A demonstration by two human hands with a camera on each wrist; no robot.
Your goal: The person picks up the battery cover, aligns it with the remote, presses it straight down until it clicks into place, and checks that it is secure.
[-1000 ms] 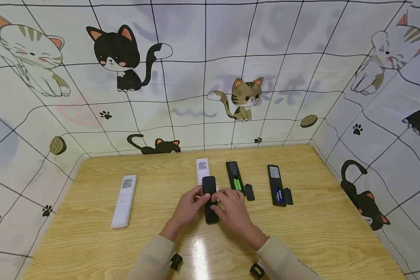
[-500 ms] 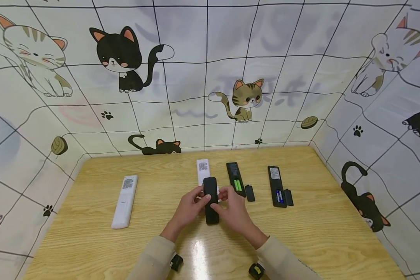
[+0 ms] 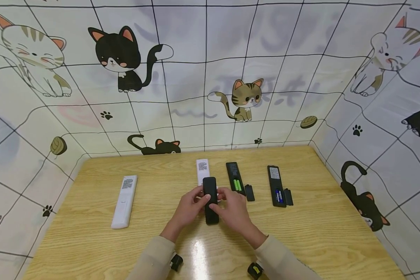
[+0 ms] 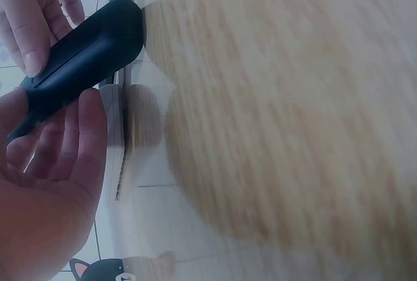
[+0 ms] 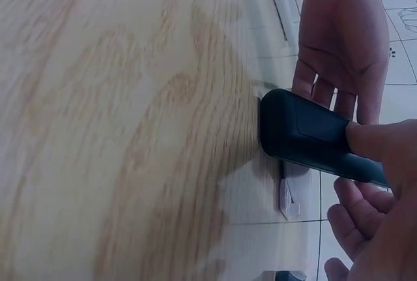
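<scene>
Head view — black remote (image 3: pixel 210 188), held between left hand (image 3: pixel 188 206), right hand (image 3: pixel 235 207)

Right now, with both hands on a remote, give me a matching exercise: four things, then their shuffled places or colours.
1. Green batteries
2. Blue batteries
3. Leftmost remote
4. Held remote, in left hand and right hand

A. White
B. In the rightmost remote
C. Black
D. In the remote second from right

Pairs: 1-D, 2-B, 3-A, 4-C
</scene>
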